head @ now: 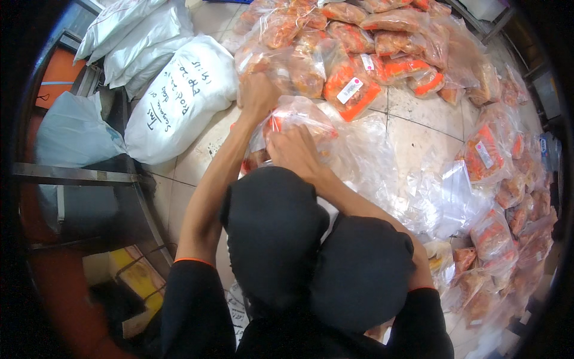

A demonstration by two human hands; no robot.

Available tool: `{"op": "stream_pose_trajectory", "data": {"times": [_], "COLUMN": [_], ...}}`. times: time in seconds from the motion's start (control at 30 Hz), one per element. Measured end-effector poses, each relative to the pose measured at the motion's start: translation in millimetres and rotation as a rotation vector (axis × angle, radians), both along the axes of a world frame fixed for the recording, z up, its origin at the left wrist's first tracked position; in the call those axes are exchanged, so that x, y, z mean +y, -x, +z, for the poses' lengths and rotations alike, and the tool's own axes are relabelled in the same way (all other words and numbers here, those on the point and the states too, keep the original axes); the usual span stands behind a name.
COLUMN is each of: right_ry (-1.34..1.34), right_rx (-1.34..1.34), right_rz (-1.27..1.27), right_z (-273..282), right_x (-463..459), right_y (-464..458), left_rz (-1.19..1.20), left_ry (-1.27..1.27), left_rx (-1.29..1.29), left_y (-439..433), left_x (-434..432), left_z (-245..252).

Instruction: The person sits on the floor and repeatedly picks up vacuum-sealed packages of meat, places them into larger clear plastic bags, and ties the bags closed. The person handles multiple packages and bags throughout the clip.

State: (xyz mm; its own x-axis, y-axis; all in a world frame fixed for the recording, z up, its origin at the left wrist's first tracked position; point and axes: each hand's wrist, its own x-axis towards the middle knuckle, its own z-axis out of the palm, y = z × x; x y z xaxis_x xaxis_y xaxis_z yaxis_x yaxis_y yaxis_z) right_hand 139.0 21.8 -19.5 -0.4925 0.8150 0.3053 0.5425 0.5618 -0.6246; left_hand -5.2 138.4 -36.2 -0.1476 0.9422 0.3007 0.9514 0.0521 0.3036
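In front of my black-clad knees (278, 233), a clear plastic bag (309, 116) of orange-red food, perhaps marinated meat, lies on the floor. My left hand (259, 94) is a fist at the bag's upper left, closed on its gathered plastic. Lower down, my right hand (293, 146) pinches the near side of the same bag with curled fingers. Stretched film runs between both hands. My fingertips are partly hidden. Just beyond, to the right, sits a labelled bag (352, 92) with an orange band. Another part-covered bag (255, 159) shows under my right wrist.
A large heap of similar bags (399, 40) rises ahead, and more bags (493, 233) line the right. Loose clear plastic bags (430, 197) spread over the tiles. White sacks (188, 98), one bearing handwriting, stand at left beside a metal rack (76, 174). Below is a yellow carton (134, 273).
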Motion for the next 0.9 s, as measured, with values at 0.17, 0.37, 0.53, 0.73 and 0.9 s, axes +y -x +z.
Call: {"op": "stream_pose_trajectory", "data": {"times": [0.17,0.37,0.53,0.73,0.9], "right_ry": [-0.062,-0.147,0.488,1.161,1.22], "right_rx": [0.126,0.171,0.399,0.918,1.066], "right_rz": [0.086,0.102,-0.131,0.183,0.082], "right_z": [3.7,17.7,20.1,-1.8,2.3], "right_x": [-27.2,-29.7,31.9,43.6,30.3], "right_y": [-29.1,-66.6,-113.6,-76.7,-94.4], "left_rz": [0.028,-0.032,-0.205,-0.37,-0.611], "left_ry": [0.036,-0.136,0.107,0.496,0.63], "left_rx": [-0.018,0.006,-0.254,-0.934,-1.242], "left_y": [7.7,6.0,-11.9,-27.6,-20.6], "left_x": [15.2,-4.5,-114.2,-145.5,-123.7], "left_z": [-26.8,-7.3,59.7,39.8,31.9]}}
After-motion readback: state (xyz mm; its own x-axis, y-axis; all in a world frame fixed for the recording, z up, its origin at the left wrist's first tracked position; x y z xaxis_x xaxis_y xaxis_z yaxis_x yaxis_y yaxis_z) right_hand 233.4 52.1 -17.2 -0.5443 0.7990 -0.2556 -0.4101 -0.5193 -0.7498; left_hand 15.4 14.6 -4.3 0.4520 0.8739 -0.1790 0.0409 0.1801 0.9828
